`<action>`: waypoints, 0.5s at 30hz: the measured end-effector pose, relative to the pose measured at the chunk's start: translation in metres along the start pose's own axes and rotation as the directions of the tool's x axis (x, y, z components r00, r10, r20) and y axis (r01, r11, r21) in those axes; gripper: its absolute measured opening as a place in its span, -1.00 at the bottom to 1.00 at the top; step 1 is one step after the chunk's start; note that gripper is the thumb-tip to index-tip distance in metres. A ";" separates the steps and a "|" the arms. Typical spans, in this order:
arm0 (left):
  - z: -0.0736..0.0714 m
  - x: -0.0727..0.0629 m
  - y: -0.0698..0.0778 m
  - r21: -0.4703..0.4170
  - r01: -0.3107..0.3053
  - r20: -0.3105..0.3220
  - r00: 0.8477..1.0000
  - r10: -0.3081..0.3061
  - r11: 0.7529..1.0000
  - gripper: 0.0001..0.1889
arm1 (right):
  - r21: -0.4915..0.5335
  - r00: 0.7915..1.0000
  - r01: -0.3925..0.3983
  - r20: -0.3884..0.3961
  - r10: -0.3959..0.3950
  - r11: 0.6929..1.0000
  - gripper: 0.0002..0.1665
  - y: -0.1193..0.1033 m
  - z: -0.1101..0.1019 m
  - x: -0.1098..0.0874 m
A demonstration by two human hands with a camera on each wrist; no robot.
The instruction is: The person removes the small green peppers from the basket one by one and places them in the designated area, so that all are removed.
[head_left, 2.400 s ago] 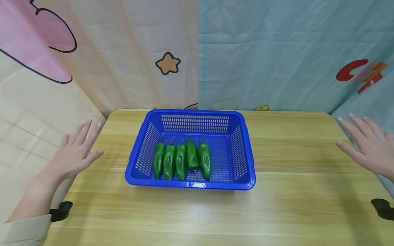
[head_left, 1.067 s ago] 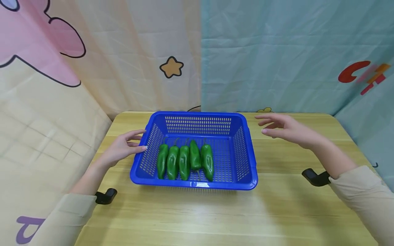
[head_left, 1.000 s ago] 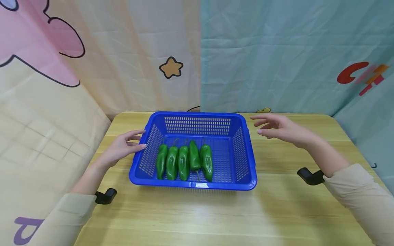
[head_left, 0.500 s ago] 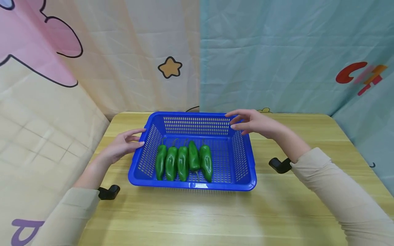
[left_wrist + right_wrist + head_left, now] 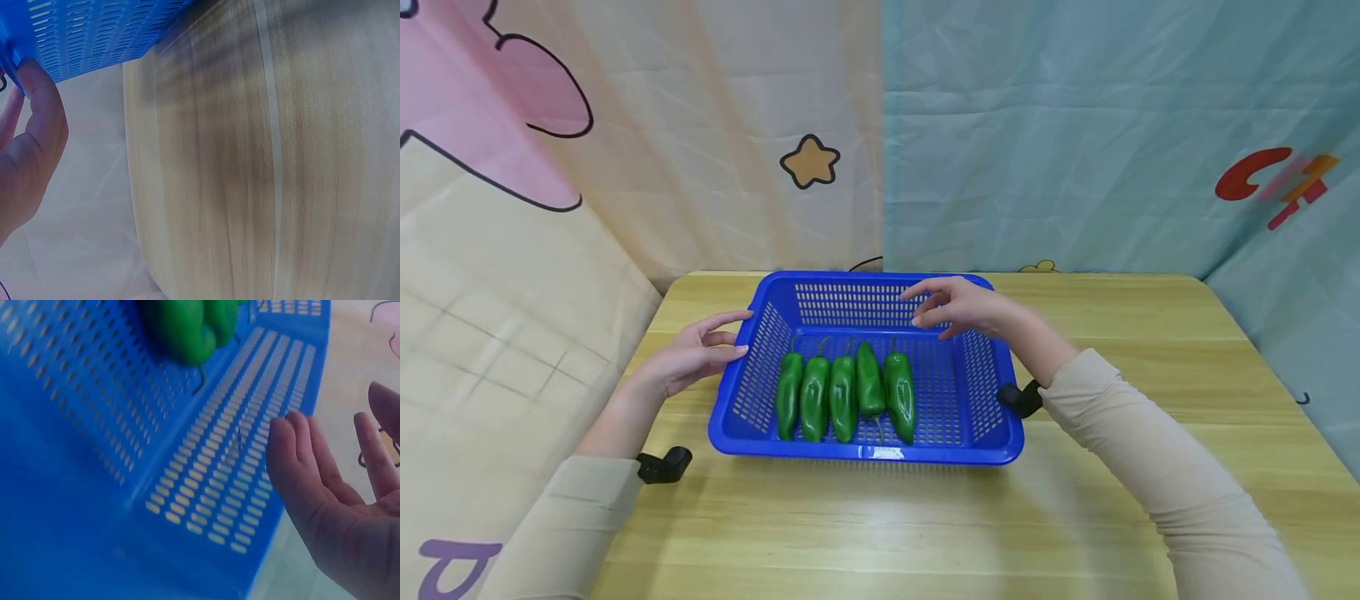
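A blue plastic basket (image 5: 865, 452) stands on the wooden table. Several green peppers (image 5: 842, 398) lie side by side in its left and middle part, one with its stem toward the front. At the basket's left rim, my left hand (image 5: 688, 360) holds on with thumb and fingers; in the left wrist view the thumb (image 5: 44, 100) meets the rim. My right hand (image 5: 958, 307) hovers over the basket's back right part, fingers loosely bent and holding nothing. The right wrist view shows this hand (image 5: 331, 500) apart from the peppers (image 5: 184, 331).
The table (image 5: 880, 533) extends in front of and to the right of the basket. Printed curtains (image 5: 1060, 150) hang behind it and at both sides. A black wrist mount (image 5: 1021, 400) on the right arm overlaps the basket's right rim.
Both hands have come in from the sides. My left hand has reached the basket's left rim. My right hand has moved left across the right rim to above the inside. The peppers lie as before.
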State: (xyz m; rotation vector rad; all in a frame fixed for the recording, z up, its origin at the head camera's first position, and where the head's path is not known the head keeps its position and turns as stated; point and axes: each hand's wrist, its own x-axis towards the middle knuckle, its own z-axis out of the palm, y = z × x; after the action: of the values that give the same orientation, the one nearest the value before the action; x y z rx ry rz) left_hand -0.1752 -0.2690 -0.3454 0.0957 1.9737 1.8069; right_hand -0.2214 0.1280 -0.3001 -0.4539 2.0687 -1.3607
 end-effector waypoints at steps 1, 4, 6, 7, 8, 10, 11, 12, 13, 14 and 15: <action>0.000 0.000 0.000 -0.006 0.002 0.003 1.000 -0.002 1.000 -0.37 | 0.014 1.000 -0.010 -0.003 0.010 1.000 -0.42 0.000 0.003 0.002; -0.001 0.000 0.000 -0.023 0.010 0.013 1.000 -0.009 1.000 -0.38 | 0.039 0.999 -0.041 -0.010 0.041 0.998 -0.42 0.001 0.011 0.008; -0.002 0.000 -0.001 -0.039 0.013 0.019 1.000 -0.013 0.999 -0.39 | 0.053 0.998 -0.062 -0.012 0.063 0.997 -0.43 0.003 0.017 0.012; -0.002 0.000 -0.001 -0.048 0.016 0.022 1.000 -0.015 0.999 -0.39 | 0.058 0.997 -0.071 -0.011 0.072 0.996 -0.43 0.004 0.019 0.013; -0.002 0.000 -0.002 -0.055 0.019 0.027 0.999 -0.017 0.998 -0.39 | 0.059 0.997 -0.080 -0.009 0.080 0.995 -0.44 0.006 0.022 0.015; -0.003 0.001 -0.003 -0.078 0.023 0.037 0.999 -0.021 0.997 -0.39 | 0.069 0.995 -0.095 -0.005 0.095 0.993 -0.45 0.009 0.026 0.018; -0.003 0.001 -0.003 -0.091 0.026 0.044 0.999 -0.022 0.995 -0.40 | 0.081 0.995 -0.104 0.000 0.104 0.991 -0.45 0.011 0.028 0.019; -0.003 0.001 -0.003 -0.105 0.028 0.049 0.999 -0.023 0.994 -0.40 | 0.086 0.994 -0.109 0.005 0.109 0.990 -0.45 0.014 0.030 0.020; -0.003 0.002 -0.004 -0.120 0.031 0.054 0.998 -0.025 0.992 -0.41 | 0.094 0.993 -0.119 0.005 0.119 0.988 -0.45 0.016 0.032 0.022; -0.003 0.002 -0.004 -0.136 0.035 0.058 0.998 -0.027 0.990 -0.42 | 0.092 0.992 -0.127 0.004 0.127 0.988 -0.45 0.018 0.033 0.023; -0.003 0.002 -0.004 -0.151 0.038 0.061 0.998 -0.029 0.988 -0.43 | 0.089 0.991 -0.136 0.003 0.136 0.987 -0.45 0.020 0.034 0.024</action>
State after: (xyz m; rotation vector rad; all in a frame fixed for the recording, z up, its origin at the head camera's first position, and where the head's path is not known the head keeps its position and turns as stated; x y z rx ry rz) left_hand -0.1770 -0.2714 -0.3498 0.0659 1.7804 1.9034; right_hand -0.2162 0.0981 -0.3352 -0.2673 1.9937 -1.3663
